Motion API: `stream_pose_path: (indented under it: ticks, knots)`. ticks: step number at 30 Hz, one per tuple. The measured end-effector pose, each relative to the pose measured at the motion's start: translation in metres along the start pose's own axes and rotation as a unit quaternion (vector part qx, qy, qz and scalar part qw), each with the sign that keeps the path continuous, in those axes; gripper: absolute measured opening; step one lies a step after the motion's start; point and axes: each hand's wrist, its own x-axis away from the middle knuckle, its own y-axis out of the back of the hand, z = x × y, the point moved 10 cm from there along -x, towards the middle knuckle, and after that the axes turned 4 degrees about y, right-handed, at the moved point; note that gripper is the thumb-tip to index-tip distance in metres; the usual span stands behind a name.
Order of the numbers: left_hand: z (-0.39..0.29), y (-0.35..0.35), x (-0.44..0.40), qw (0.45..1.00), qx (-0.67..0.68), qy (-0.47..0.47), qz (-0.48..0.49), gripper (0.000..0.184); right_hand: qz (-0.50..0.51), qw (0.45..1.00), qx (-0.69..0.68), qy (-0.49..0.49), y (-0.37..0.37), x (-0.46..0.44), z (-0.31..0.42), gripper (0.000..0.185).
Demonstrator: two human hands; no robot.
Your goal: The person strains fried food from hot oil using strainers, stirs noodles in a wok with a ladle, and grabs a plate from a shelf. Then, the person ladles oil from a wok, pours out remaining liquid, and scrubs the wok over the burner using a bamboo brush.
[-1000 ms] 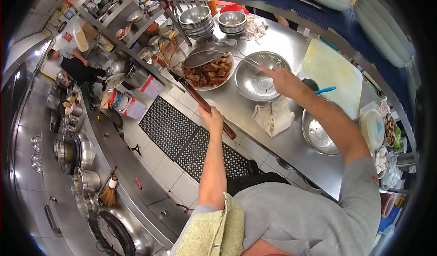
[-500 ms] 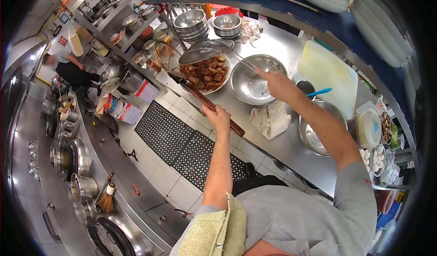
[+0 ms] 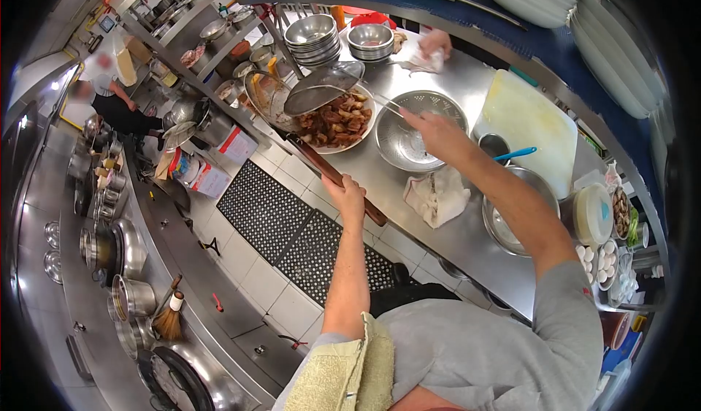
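Observation:
My left hand (image 3: 345,195) is wrapped round a long wooden handle (image 3: 318,161). At its far end is a wide, round metal vessel (image 3: 264,98), tilted, with brown smears inside; I cannot tell whether it is a wok or a large skimmer. With my right hand (image 3: 438,135) I grip the thin handle of a mesh strainer (image 3: 319,98), held over a white plate (image 3: 371,124). Browned pieces of meat (image 3: 339,122) are heaped on that plate, partly hidden by the strainer. Below my right hand sits a perforated metal colander (image 3: 401,144).
Stacked metal bowls (image 3: 312,38) stand behind the plate. Another person's hand (image 3: 436,43) is on a pale cloth across the counter. A crumpled white cloth (image 3: 437,195), a metal bowl (image 3: 504,228) and a cutting board (image 3: 529,130) lie to the right. A co-worker (image 3: 117,108) stands far left.
The strainer and wooden-handled vessel have shifted slightly, and more of the vessel's inside shows. Another person's hand has appeared at the far side of the counter. My view has moved a little.

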Motion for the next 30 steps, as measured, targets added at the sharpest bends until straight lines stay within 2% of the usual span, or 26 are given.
stream_pose_path:
  ticks: [2, 6, 8, 9, 10, 11, 12, 13, 17, 24, 27, 30]
  knots:
    - [0.005, 0.001, 0.000, 1.000, -0.006, -0.001, 0.006, 0.043, 0.080, 0.995, 0.061, 0.011, -0.002, -0.006, 0.013, 0.059]
    - [0.007, 0.012, 0.001, 1.000, -0.020, -0.012, -0.005, 0.048, 0.088, 0.987, 0.117, 0.059, 0.013, -0.012, 0.013, 0.058]
    - [0.010, 0.024, -0.008, 0.992, -0.103, -0.063, -0.021, 0.050, 0.130, 0.978, 0.151, 0.062, 0.016, -0.014, 0.006, 0.056]
    - [0.013, 0.030, -0.013, 0.993, -0.101, -0.064, -0.024, 0.050, 0.119, 0.978, 0.151, 0.079, 0.019, -0.015, 0.007, 0.055]
    - [-0.007, 0.033, -0.012, 0.962, -0.202, -0.179, -0.049, 0.049, 0.118, 0.978, 0.152, 0.082, 0.019, -0.015, 0.007, 0.055]
    - [-0.025, 0.032, -0.006, 0.907, -0.298, -0.289, -0.074, 0.048, 0.119, 0.975, 0.166, 0.086, 0.019, -0.016, 0.007, 0.055]
    - [-0.033, 0.037, -0.006, 0.906, -0.298, -0.290, -0.077, 0.048, 0.122, 0.972, 0.180, 0.090, 0.020, -0.015, 0.008, 0.055]
    - [-0.024, 0.047, -0.014, 0.933, -0.293, -0.196, -0.067, 0.049, 0.121, 0.972, 0.178, 0.092, 0.021, -0.015, 0.009, 0.055]
    - [-0.036, 0.056, -0.006, 0.952, -0.282, -0.103, -0.057, 0.051, 0.107, 0.975, 0.162, 0.104, 0.017, -0.016, 0.007, 0.055]
    - [-0.022, 0.076, -0.029, 0.957, -0.272, -0.089, -0.053, 0.050, 0.082, 0.980, 0.134, 0.124, 0.025, -0.025, 0.016, 0.052]
    - [-0.021, 0.075, -0.030, 0.963, -0.229, -0.133, -0.050, 0.043, 0.108, 0.976, 0.150, 0.115, 0.023, -0.027, 0.016, 0.052]
    - [-0.035, 0.067, -0.019, 0.980, -0.160, -0.115, -0.030, 0.037, 0.129, 0.973, 0.165, 0.099, 0.032, -0.031, 0.021, 0.054]
